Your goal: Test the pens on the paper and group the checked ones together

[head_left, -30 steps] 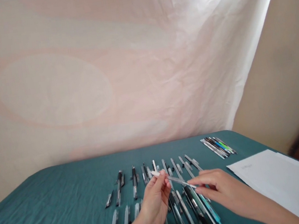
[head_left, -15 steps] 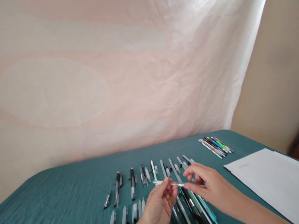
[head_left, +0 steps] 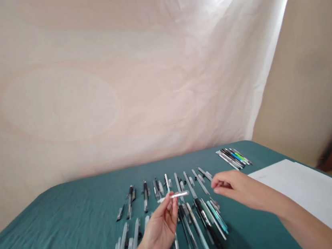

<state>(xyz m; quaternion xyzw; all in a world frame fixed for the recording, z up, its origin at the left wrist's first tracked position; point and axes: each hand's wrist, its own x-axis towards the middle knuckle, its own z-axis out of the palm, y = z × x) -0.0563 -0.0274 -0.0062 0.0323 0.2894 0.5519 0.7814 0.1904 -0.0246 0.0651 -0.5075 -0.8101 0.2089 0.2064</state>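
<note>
My left hand (head_left: 164, 226) pinches a short clear pen piece (head_left: 180, 194) between thumb and fingertips, above the rows of pens. Its rounded, shiny end points right, and a whitish end shows left of the fingers; whether it is a cap or part of a barrel I cannot tell. To the right, my right hand (head_left: 228, 186) hovers apart from it, fingers loosely curled, thumb close below them, with nothing visible in between. Below the hands lie a black pen (head_left: 207, 226), a pale pen (head_left: 198, 229) and a turquoise pen (head_left: 217, 217).
Clear and dark pens, several with small pieces beside them, lie in two rows on the green cloth (head_left: 69, 225). Dark pens (head_left: 130, 201) are at the left. A bundle of mixed pens (head_left: 234, 158) lies at the back right, near white paper sheets (head_left: 317, 199).
My right hand has come away from the clear piece and moved right and up. My left hand still holds the piece and has shifted left. The view has shifted slightly.
</note>
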